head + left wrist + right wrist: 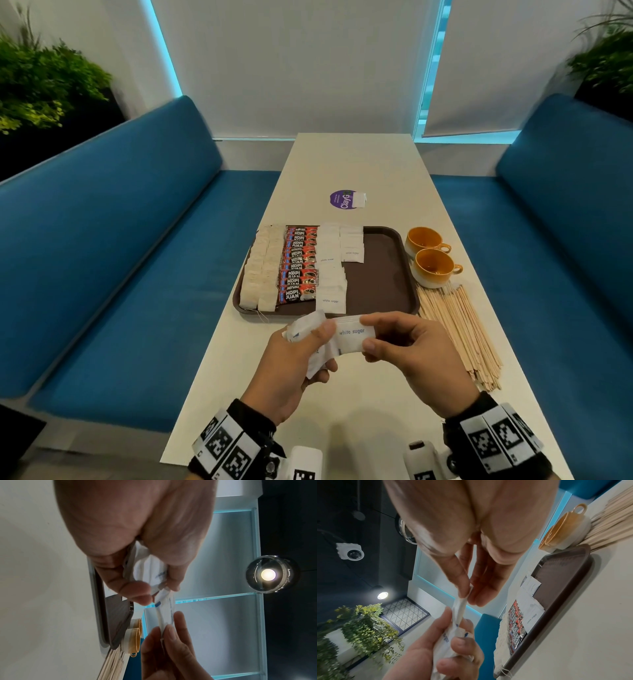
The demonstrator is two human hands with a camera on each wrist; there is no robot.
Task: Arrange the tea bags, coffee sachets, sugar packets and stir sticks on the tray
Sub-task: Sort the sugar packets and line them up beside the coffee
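Note:
A brown tray (383, 274) on the white table carries rows of tea bags (262, 270), red-and-black coffee sachets (298, 265) and white sugar packets (330, 270). In front of the tray, above the table, my left hand (308, 346) grips a bunch of sugar packets (301, 329). My right hand (371, 334) pinches one packet marked "white sugar" (351, 337) by its right end, between thumb and forefinger, while its left end still sits at the bunch. A pile of wooden stir sticks (459, 329) lies on the table right of the tray.
Two orange cups (430, 260) stand right of the tray, just behind the stir sticks. A purple round sticker (340, 198) with a white packet beside it lies farther up the table. Blue benches (102, 260) flank the table on both sides.

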